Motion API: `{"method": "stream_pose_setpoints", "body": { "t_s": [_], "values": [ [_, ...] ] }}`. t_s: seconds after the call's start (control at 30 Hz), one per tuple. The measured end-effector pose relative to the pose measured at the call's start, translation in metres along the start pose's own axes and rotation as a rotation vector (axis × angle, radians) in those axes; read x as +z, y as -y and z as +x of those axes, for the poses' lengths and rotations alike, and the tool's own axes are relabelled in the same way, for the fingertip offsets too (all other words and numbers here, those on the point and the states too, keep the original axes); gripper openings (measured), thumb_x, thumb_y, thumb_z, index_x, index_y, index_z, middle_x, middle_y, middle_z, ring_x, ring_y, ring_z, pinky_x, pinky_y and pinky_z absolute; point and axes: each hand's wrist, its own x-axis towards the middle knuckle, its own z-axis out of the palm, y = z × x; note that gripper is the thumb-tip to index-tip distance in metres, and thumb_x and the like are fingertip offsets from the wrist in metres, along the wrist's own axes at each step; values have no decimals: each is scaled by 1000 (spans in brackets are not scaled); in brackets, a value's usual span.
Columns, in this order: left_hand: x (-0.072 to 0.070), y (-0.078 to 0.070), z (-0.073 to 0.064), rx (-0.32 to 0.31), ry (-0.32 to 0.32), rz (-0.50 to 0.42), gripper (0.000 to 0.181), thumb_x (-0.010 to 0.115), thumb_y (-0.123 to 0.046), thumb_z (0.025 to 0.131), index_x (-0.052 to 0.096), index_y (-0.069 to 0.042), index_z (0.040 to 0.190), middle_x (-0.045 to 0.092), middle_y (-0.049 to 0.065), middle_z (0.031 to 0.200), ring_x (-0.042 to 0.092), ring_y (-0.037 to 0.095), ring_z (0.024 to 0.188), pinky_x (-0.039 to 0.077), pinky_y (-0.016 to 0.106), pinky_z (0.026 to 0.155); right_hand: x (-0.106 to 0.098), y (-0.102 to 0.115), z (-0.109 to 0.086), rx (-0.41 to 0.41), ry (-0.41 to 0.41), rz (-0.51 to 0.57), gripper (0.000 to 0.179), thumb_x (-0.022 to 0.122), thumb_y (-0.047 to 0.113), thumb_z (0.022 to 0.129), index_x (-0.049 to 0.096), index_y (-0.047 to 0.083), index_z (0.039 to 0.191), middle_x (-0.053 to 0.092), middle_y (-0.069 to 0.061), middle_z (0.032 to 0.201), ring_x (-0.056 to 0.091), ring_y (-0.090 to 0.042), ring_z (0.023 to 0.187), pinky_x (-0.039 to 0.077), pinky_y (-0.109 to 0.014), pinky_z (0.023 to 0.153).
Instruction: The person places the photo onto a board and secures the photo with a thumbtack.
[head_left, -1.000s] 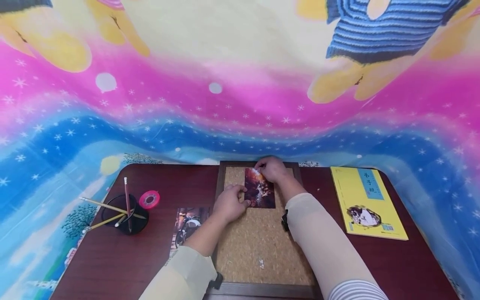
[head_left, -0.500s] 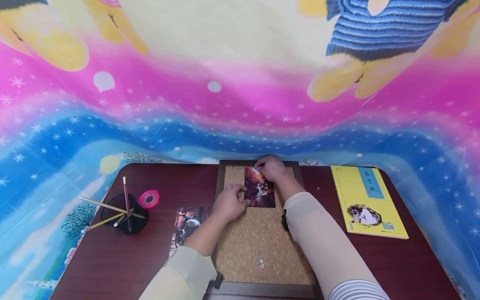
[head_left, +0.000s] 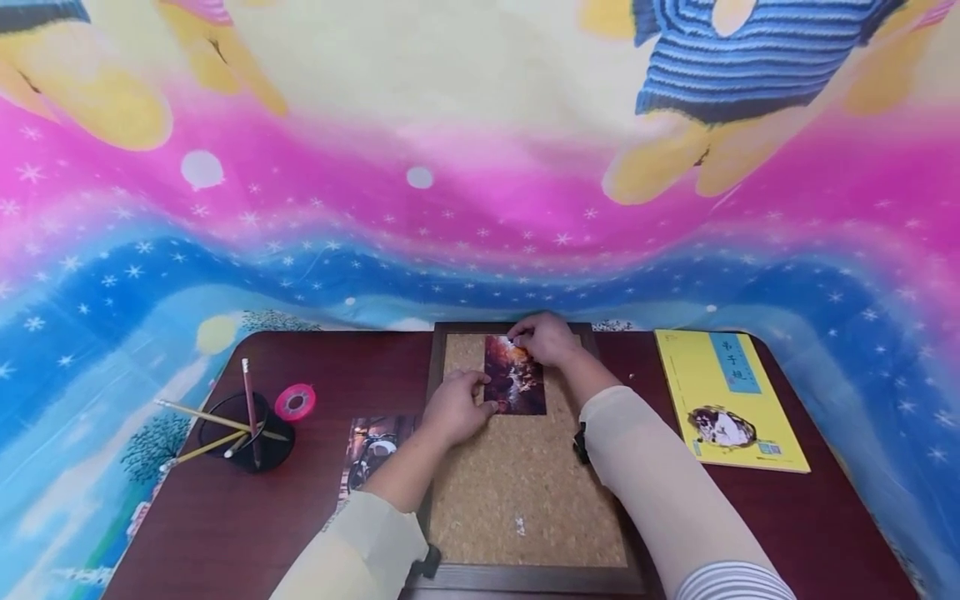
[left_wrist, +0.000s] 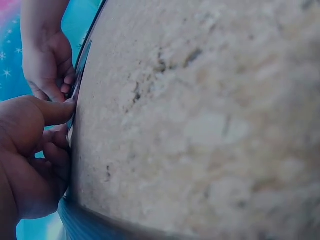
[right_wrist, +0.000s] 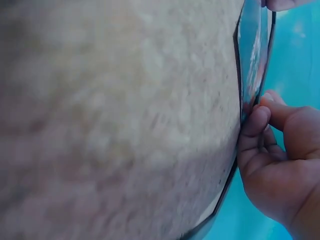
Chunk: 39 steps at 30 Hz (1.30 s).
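A dark photo (head_left: pixel 515 379) with an orange glow lies on the upper part of a framed cork board (head_left: pixel 525 475). My left hand (head_left: pixel 455 406) rests at the photo's left edge, thumb and forefinger spread and their tips touching it. In the left wrist view its thumb (left_wrist: pixel 60 113) lies against the photo. My right hand (head_left: pixel 546 337) is at the photo's top edge, where thumb and forefinger pinch a small dark pin-like thing; I cannot tell its exact kind. The right wrist view shows those fingertips (right_wrist: pixel 260 115) close together right at the photo.
Left of the board lies a motorcycle photo (head_left: pixel 367 450), partly under the left forearm. Beyond it stand a black mesh pencil cup (head_left: pixel 273 446) and a pink tape roll (head_left: pixel 296 402). A yellow book (head_left: pixel 731 400) lies at right. Small whitish bits (head_left: pixel 520 525) sit low on the board.
The right forearm has swung slightly outward to the right, and the bright glint on the photo by the right fingertips has gone. The left hand stays in place at the photo.
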Motion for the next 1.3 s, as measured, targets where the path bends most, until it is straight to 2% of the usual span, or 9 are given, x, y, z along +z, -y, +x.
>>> {"method": "stream_pose_setpoints", "body": {
  "t_s": [0.07, 0.17, 0.37, 0.57, 0.67, 0.77, 0.9, 1.0, 1.3],
  "values": [
    [-1, 0, 0, 0, 6, 3, 46, 79, -31, 91, 68, -10, 130, 60, 5, 105, 60, 21, 93, 52, 42, 83, -2, 0, -3, -6, 8, 19, 17, 67, 21, 102, 79, 19, 114, 73, -4, 105, 64, -19, 81, 53, -37, 74],
    [-2, -1, 0, 10, 8, 4, 48, 80, -31, 90, 67, -9, 131, 60, 5, 102, 59, 21, 90, 51, 41, 80, -5, -2, -10, -23, 5, 20, 17, 67, 22, 102, 79, 18, 114, 73, -5, 104, 63, -20, 79, 52, -37, 75],
    [0, 3, -1, 19, -12, -91, 48, 82, -27, 88, 67, -8, 129, 58, 4, 92, 53, 18, 82, 46, 37, 76, -9, -9, -22, -73, -30, -20, 17, 68, 21, 101, 79, 19, 115, 73, -6, 119, 65, -25, 103, 52, -44, 94],
    [-6, 8, -9, 34, -23, -216, 42, 81, -19, 88, 68, -7, 126, 62, 5, 92, 54, 17, 83, 47, 39, 80, -17, -14, -35, -78, -52, -32, 19, 67, 24, 102, 79, 19, 116, 72, -7, 122, 65, -29, 114, 51, -48, 97],
    [-12, 11, -15, 40, -41, -243, 40, 81, -16, 86, 70, -7, 123, 63, 4, 91, 56, 17, 82, 49, 40, 81, -22, -18, -44, -69, -62, -36, 21, 65, 27, 104, 79, 18, 117, 71, -7, 126, 65, -28, 112, 51, -49, 96],
    [-19, 13, -20, 31, -60, -264, 39, 81, -14, 86, 71, -8, 123, 63, 4, 90, 56, 17, 81, 48, 39, 81, -27, -21, -51, -62, -64, -36, 22, 64, 27, 104, 78, 18, 120, 70, -8, 127, 66, -30, 98, 51, -49, 91],
    [-26, 18, -24, 9, -67, -281, 37, 80, -13, 88, 72, -9, 124, 62, 2, 89, 55, 16, 80, 48, 39, 78, -32, -25, -60, -68, -83, -44, 23, 66, 27, 103, 78, 17, 120, 71, -8, 127, 67, -33, 101, 51, -51, 94],
    [-31, 22, -26, -9, -73, -272, 36, 80, -15, 90, 71, -9, 125, 61, -1, 88, 55, 16, 79, 47, 38, 76, -37, -29, -66, -76, -95, -44, 24, 68, 28, 102, 78, 16, 120, 72, -9, 126, 65, -33, 116, 51, -53, 98],
    [-47, 34, -33, -61, -95, -243, 39, 80, -19, 92, 70, -9, 128, 58, 1, 90, 53, 18, 78, 47, 34, 67, -51, -40, -85, -99, -96, -38, 25, 67, 28, 103, 77, 13, 121, 72, -9, 124, 64, -35, 119, 51, -54, 97]
  ]
}}
